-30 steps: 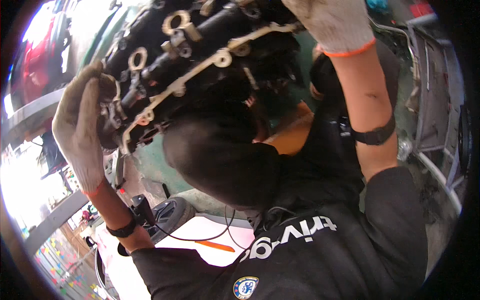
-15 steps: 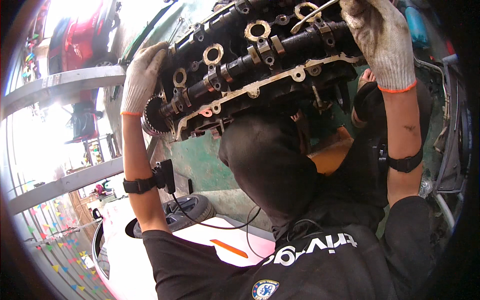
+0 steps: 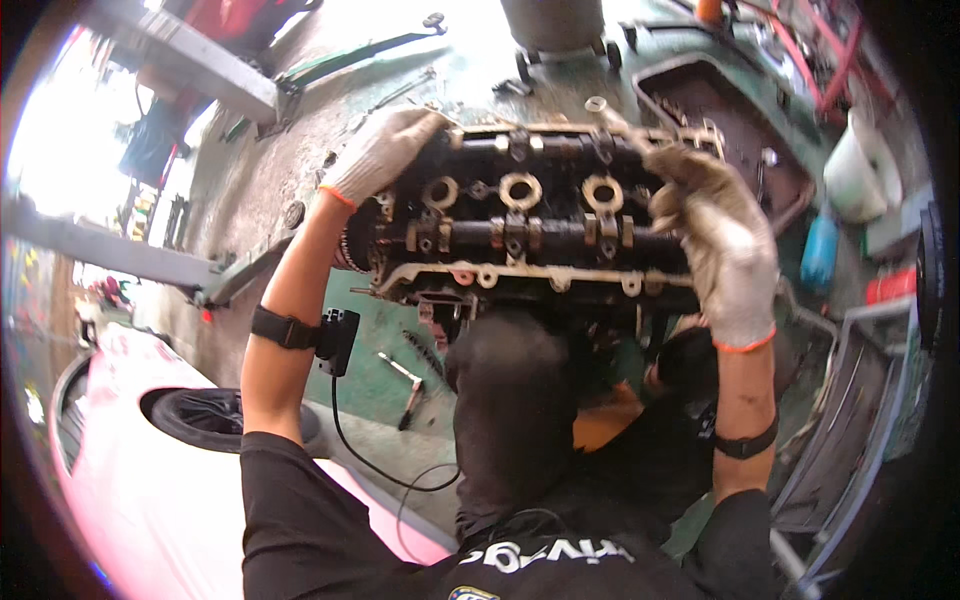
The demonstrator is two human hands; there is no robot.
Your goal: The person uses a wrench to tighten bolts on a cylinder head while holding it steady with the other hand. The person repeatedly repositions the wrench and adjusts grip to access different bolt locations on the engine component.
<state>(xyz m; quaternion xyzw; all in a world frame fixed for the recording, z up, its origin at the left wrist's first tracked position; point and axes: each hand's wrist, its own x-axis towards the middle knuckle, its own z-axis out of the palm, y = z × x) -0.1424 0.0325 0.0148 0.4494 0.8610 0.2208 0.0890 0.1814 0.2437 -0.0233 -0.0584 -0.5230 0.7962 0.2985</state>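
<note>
In front of me an oily black engine cylinder head (image 3: 560, 275) lies across my knees, with a camshaft (image 3: 470, 238) and pale round rings along its middle. My left hand (image 3: 385, 150), in an off-white knitted glove, is closed over its far left corner. Above its right end is my right hand (image 3: 722, 235), in a soiled glove, fingers curled round a slim light-coloured tool (image 3: 612, 115). The tool points toward the far edge; motion blurs it, and its handle is hidden in the glove.
A dark tray (image 3: 730, 130) with small parts stands at the far right, beside a white bucket (image 3: 860, 170) and a blue bottle (image 3: 820, 250). A ratchet-like tool (image 3: 405, 385) lies on the green floor. At left are a pink car panel (image 3: 150, 400) and grey lift arms (image 3: 120, 250).
The view has shifted, showing more floor beyond the cylinder head. My right hand and its tool have moved toward the head's far edge. My left hand keeps to the left end.
</note>
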